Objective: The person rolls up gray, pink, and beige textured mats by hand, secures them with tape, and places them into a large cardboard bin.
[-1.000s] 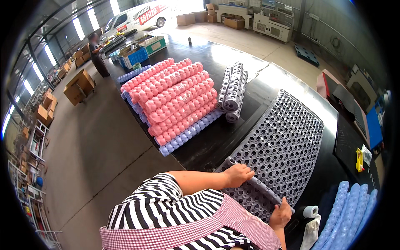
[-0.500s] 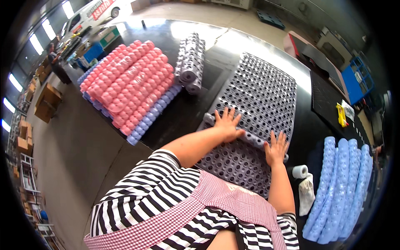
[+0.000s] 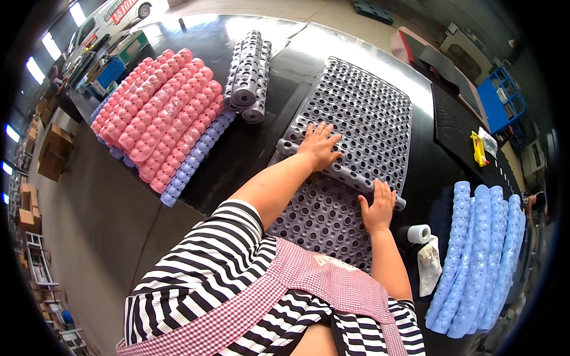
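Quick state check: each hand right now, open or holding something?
Left hand: open, spread over the partly rolled grey mat dotted with dark circles.
Right hand: open, on the mat's rolled part near its right end.

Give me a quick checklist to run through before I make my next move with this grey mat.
1. Left hand at the rolled band: ok, fingers spread.
2. Right hand at the band: ok, near its right end.
3. Grey mat flat throughout: not ok, the band crosses it.
4. Band tightly wound: cannot tell, its inside is hidden.
5. White roll clear of the mat: ok, off to the right.
6. Finished-looking grey rolls clear of the mat: ok, apart on the left.
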